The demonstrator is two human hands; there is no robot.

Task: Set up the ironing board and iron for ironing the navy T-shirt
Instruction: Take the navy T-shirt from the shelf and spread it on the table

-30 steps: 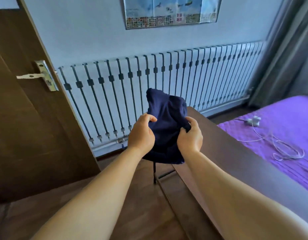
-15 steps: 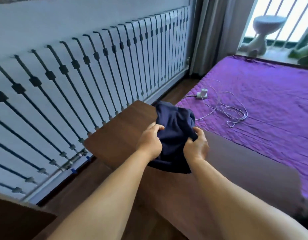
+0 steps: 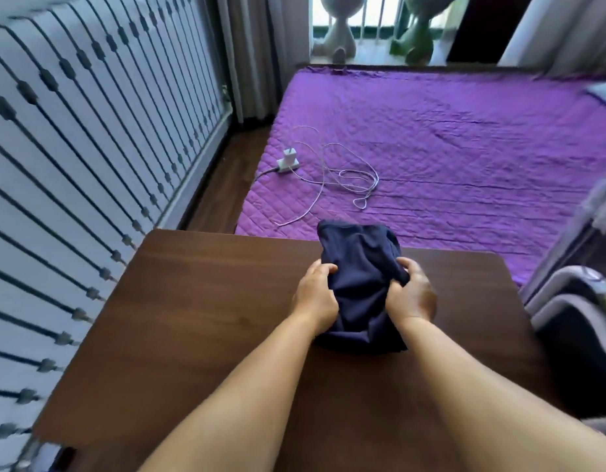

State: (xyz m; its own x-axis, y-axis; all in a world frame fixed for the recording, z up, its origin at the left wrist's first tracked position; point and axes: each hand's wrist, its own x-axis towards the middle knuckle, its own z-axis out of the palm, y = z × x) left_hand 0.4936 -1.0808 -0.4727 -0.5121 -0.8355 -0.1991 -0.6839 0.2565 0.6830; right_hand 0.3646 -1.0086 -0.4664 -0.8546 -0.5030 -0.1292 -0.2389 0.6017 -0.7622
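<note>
- Navy T-shirt: bunched into a loose bundle, held between both hands above the middle of the brown wooden counter. Its far end stands up and overlaps the counter's far edge in view; its lower edge hangs close to the counter top, contact cannot be told.
- Left hand: grip closed on the shirt's left side, fingers curled into the cloth, thumb on top.
- Right hand: grip closed on the shirt's right side, fingertips dug into a fold, knuckles up.
- Both forearms reach in from the bottom edge, bare, converging on the bundle.
- Bed: purple quilted cover, directly beyond the counter's far edge.
- White charger: lies on the bed near its left edge, with a thin white cable looped loosely over the cover beside it.
- Radiator grille: white wall panel with dark vertical bars, running along the left; blurred.
- Grey curtain: hangs at the far left corner, beside the window.
- Two rounded figures, one white and one green, stand past the head of the bed by the window.
- Grey padded object at the right edge, just beside the counter; kind unclear.
</note>
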